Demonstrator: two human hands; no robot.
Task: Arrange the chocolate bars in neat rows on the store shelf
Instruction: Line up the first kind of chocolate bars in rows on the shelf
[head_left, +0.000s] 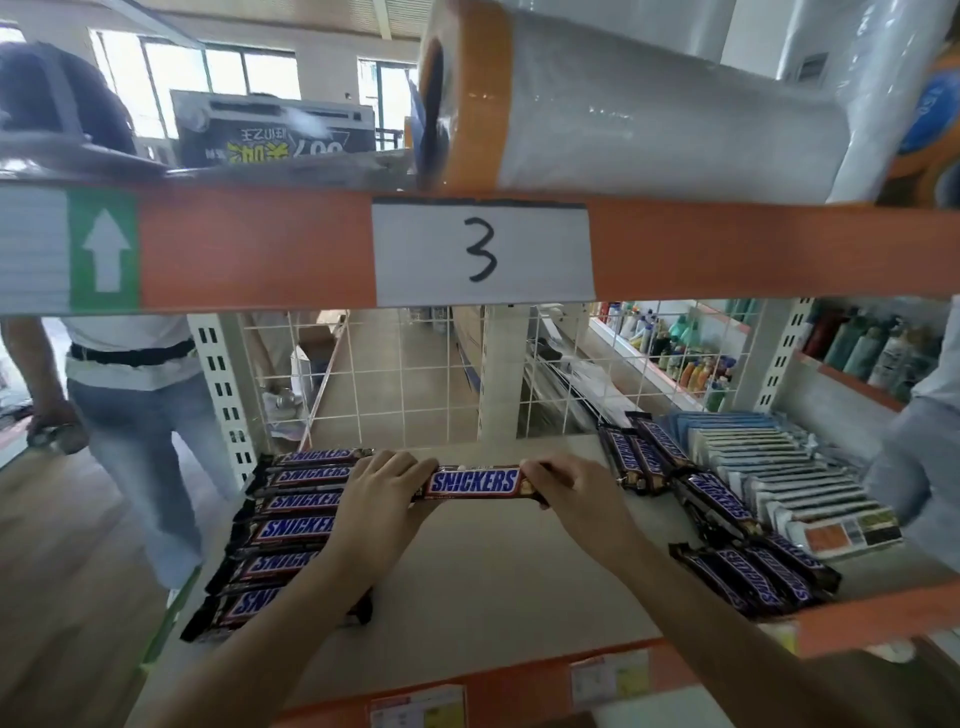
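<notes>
On the left of the shelf (498, 582), a stack of chocolate bars (291, 525) lies in a neat row. The left hand (382, 493) and the right hand (566, 491) each pinch one end of a single chocolate bar (475, 482), held in a tight grip just above the shelf. More loose bars (727, 519) lie messy on the right, beside flat packets (789, 478).
</notes>
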